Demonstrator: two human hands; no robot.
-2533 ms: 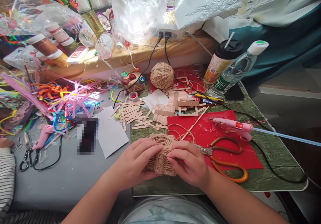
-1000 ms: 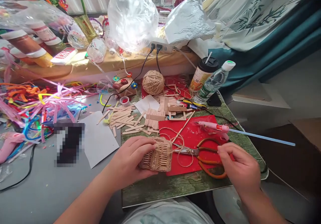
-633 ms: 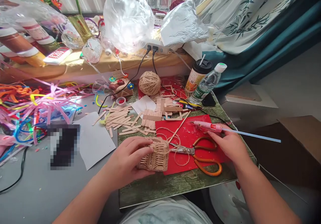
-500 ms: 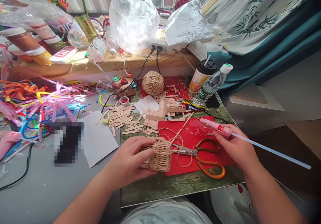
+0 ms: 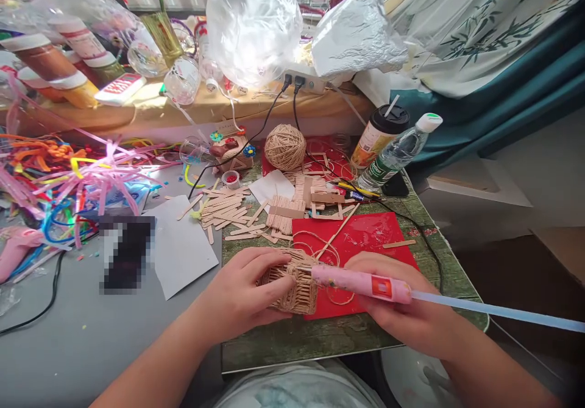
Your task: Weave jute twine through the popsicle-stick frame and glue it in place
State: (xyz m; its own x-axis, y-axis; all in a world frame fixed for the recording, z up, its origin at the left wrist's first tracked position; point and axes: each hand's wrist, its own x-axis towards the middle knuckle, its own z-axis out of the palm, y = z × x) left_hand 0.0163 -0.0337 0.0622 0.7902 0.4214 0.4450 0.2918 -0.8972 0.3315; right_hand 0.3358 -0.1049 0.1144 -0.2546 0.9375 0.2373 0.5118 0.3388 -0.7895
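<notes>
My left hand (image 5: 258, 286) is closed around a small box wrapped in twine (image 5: 304, 295), held over the front of the table. In my right hand (image 5: 402, 310) is a pink hot glue gun (image 5: 356, 280) with a long clear glue stick (image 5: 493, 312) running out of its back end. The gun's tip points left and reaches the upper side of the twine box; whether it touches cannot be made out. Loose twine curls over the red sheet (image 5: 384, 237) beneath. A thin wooden stick (image 5: 338, 231) lies at the box's far side. The scissors are hidden behind my right hand.
Behind lie many craft sticks (image 5: 223, 210), a ball of twine (image 5: 285, 147), a capped cup (image 5: 381, 131) and a water bottle (image 5: 397, 155). A black cord (image 5: 427, 243) crosses the table's right side. White paper (image 5: 183, 256) and pink strips (image 5: 109, 176) are at left.
My right hand has moved left with the glue gun, bringing its tip to the twine box and covering the scissors. The left hand keeps its hold, and the camera view has shifted slightly.
</notes>
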